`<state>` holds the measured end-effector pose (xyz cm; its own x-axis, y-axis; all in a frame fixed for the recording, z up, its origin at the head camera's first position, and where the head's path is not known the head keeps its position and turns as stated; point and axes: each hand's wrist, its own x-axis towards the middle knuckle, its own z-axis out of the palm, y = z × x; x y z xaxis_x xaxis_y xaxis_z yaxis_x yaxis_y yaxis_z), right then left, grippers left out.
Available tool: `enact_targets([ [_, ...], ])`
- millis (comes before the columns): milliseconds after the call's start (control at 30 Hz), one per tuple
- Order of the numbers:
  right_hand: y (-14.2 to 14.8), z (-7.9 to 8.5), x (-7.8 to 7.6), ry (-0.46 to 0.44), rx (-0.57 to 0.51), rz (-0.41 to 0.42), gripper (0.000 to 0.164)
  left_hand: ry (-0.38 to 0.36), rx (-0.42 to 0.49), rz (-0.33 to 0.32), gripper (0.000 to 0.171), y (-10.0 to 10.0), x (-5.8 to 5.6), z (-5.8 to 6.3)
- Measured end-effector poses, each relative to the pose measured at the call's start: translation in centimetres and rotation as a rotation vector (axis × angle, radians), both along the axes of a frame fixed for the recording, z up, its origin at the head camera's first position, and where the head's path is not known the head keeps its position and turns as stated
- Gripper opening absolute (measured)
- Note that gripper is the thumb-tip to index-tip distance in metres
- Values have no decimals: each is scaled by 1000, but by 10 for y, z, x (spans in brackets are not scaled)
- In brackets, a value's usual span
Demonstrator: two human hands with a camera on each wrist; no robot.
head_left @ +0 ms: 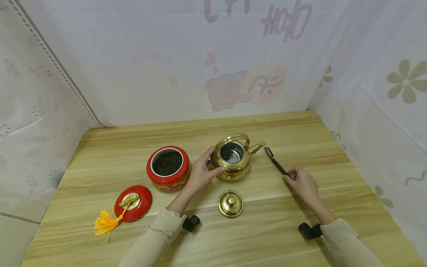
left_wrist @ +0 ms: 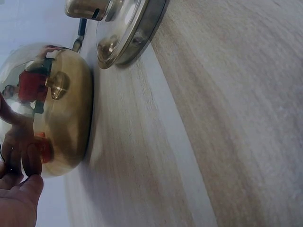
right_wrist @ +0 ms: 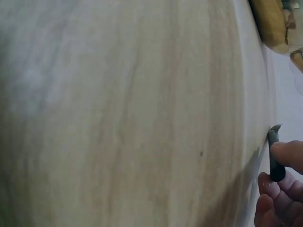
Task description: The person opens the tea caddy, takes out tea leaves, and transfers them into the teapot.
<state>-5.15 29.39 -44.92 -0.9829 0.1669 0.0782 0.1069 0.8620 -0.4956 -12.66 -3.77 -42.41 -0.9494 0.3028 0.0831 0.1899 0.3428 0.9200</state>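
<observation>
Head cam: teapot (head_left: 237, 169) side in L fingers (head_left: 207, 152); scoop (head_left: 279, 166) btwn R fingers (head_left: 295, 171).

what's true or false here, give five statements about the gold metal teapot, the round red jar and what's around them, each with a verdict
1. The round gold metal teapot stands uncovered. True.
2. The round red patterned jar is closed. False: it is open, showing dark leaves, and the round red lid with the yellow tassel lies beside it on the pale wood-grain table.
3. The person's right grip holds the slim dark-handled scoop by its handle. True.
4. The teapot's gold spout points toward the jar. False: the spout points away from it.
5. The person's left grip rests on the small round gold metal lid. False: it holds the teapot's side, and that lid lies nearer the person.
</observation>
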Motion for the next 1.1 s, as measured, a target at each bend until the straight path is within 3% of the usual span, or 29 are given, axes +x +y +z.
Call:
enact_targets([
  [167, -2, -1, -1, -46, 18, -2, 19, 5, -14, 5, 81, 0, 0, 0],
  [533, -2, -3, -1, -42, 26, 24, 22, 26, -26, 11, 81, 0, -2, -3],
  [633, -4, -2, -1, -12, 36, 32, 27, 36, -28, 5, 81, 0, -2, -3],
  [733, -11, 1, -2, 94, 47, 55, 29, 34, -26, -1, 80, -1, -2, -3],
  [833, -25, 7, -6, 267, 16, 132, 23, 24, -20, -2, 81, -1, -2, -2],
  [933, -44, 13, -10, 385, -77, 271, 20, 22, -23, -2, 81, -1, -2, -2],
  [1000, -58, 15, -9, 377, -169, 372, 20, 20, -24, 0, 81, -1, -2, -2],
  [1100, -78, 17, -5, 259, -296, 501, 20, 22, -21, -1, 81, 0, -2, -2],
])
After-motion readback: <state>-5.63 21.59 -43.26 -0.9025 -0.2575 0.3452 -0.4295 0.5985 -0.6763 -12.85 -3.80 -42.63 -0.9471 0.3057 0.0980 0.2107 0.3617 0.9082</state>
